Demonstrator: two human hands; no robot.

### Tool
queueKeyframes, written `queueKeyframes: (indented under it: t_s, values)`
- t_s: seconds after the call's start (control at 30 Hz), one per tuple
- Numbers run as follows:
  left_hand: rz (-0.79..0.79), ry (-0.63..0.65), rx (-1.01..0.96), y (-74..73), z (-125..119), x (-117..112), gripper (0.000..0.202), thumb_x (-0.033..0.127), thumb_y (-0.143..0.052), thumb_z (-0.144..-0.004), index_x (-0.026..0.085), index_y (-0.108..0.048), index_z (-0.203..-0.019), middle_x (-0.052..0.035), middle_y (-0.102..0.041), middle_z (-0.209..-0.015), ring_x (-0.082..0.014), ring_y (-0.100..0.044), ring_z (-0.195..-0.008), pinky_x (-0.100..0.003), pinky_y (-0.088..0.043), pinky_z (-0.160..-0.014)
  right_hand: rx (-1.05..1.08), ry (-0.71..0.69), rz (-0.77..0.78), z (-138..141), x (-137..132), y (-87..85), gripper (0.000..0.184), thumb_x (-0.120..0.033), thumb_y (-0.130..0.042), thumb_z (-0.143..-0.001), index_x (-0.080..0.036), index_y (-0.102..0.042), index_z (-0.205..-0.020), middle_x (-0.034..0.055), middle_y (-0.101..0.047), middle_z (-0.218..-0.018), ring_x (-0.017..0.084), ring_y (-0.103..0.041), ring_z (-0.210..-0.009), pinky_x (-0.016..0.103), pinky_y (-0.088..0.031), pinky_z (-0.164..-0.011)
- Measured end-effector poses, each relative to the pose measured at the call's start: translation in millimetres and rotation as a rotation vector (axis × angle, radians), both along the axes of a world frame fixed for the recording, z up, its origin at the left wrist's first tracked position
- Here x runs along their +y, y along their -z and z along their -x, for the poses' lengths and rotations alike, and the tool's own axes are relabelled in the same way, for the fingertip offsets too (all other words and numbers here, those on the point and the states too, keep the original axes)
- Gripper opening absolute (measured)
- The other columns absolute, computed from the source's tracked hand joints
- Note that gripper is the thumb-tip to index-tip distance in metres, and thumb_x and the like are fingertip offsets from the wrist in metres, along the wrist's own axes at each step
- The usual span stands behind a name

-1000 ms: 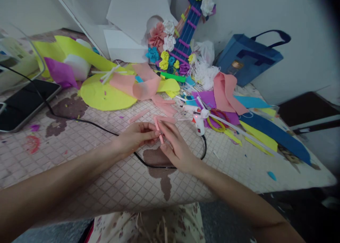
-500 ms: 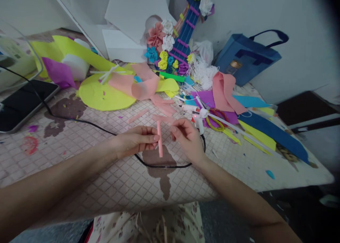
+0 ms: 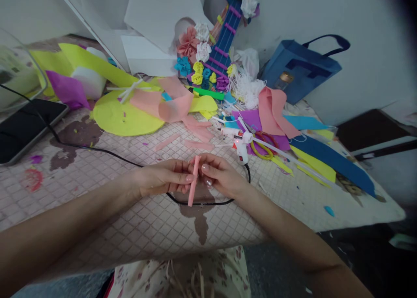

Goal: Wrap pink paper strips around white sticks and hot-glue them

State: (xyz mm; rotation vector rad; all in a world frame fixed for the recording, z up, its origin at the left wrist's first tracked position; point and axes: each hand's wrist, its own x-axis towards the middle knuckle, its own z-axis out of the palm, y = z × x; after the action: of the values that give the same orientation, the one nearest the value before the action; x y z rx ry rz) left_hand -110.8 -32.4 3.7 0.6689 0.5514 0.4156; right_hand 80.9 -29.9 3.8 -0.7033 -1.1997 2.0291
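Observation:
A narrow pink strip [image 3: 194,183], apparently folded crepe paper or felt, stands nearly upright over the table, its top leaning right. My left hand [image 3: 171,176] pinches it between thumb and fingers from the left. From the right, my right hand [image 3: 220,172] brings its curled fingertips up against the strip's upper part; the exact contact is partly hidden behind it. Just beyond the hands, loose pink strips [image 3: 199,144] lie on the patterned tablecloth. A white hot glue gun [image 3: 240,148] with a small red light rests past my right hand.
The glue gun's black cable [image 3: 208,203] loops beneath my hands. Scissors with yellow and red handles [image 3: 262,148] lie among coloured scraps on the right. Behind stand a flower-decorated blue guitar shape [image 3: 224,41] and a blue bag [image 3: 299,72]. A dark tablet-like device [image 3: 29,126] lies left.
My right hand has moved left to the strip, closing the gap between the hands. The strip has tilted, its lower end swinging left and nearer to me.

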Motion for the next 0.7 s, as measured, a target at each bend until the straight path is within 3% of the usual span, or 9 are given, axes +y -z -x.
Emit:
queueKeyframes:
  t_s: [0.17, 0.27, 0.43, 0.57, 0.7]
  values:
    - [-0.021, 0.082, 0.039, 0.5, -1.0, -1.3, 0.018, 0.02, -0.074, -0.071, 0.012, -0.063, -0.084, 0.0002, -0.06, -0.073, -0.0077, -0.053, -0.062, -0.02, -0.043, -0.061, -0.007, -0.013, 0.042, 0.8, -2.1, 1.7, 0.017, -0.031, -0.069, -0.078, -0.017, -0.059, -0.077, -0.0042, -0.059, -0.067, 0.003, -0.045, -0.046, 0.015, -0.036, -0.041]
    - [-0.04, 0.115, 0.059, -0.3, -2.6, -1.9, 0.019, 0.021, -0.074, -0.071, 0.011, -0.063, -0.083, -0.0002, -0.06, -0.074, -0.0068, -0.052, -0.061, -0.019, -0.04, -0.059, -0.069, 0.013, 0.015, 2.2, -2.9, 3.9, 0.022, -0.035, -0.065, -0.081, -0.016, -0.058, -0.072, -0.0042, -0.057, -0.062, 0.003, -0.043, -0.043, 0.015, -0.034, -0.038]
    - [-0.058, 0.058, 0.068, -1.7, -3.0, -0.7, 0.022, 0.022, -0.074, -0.072, 0.011, -0.064, -0.089, -0.0013, -0.062, -0.08, -0.0064, -0.053, -0.063, -0.019, -0.041, -0.06, -0.054, 0.076, 0.001, 2.3, -3.0, 3.1, 0.035, -0.052, -0.052, -0.086, -0.02, -0.06, -0.095, -0.0042, -0.055, -0.065, 0.005, -0.046, -0.047, 0.016, -0.038, -0.039]
    - [-0.033, -0.003, 0.038, -1.9, -1.5, 1.4, 0.021, 0.021, -0.075, -0.071, 0.012, -0.063, -0.086, -0.0008, -0.062, -0.079, -0.0075, -0.054, -0.066, -0.02, -0.045, -0.065, -0.083, 0.071, -0.058, 2.3, -3.9, 2.1, 0.033, -0.038, -0.071, -0.075, -0.022, -0.056, -0.1, -0.0045, -0.055, -0.075, 0.005, -0.05, -0.055, 0.014, -0.04, -0.041]
    - [-0.041, 0.011, 0.03, -0.3, -1.7, 1.8, 0.021, 0.019, -0.075, -0.071, 0.012, -0.063, -0.087, -0.0002, -0.061, -0.075, -0.0064, -0.054, -0.062, -0.018, -0.045, -0.061, -0.163, 0.054, -0.059, 3.6, -5.6, 4.2, 0.031, -0.035, -0.07, -0.077, -0.022, -0.055, -0.101, -0.0027, -0.056, -0.08, 0.007, -0.056, -0.06, 0.014, -0.039, -0.04]
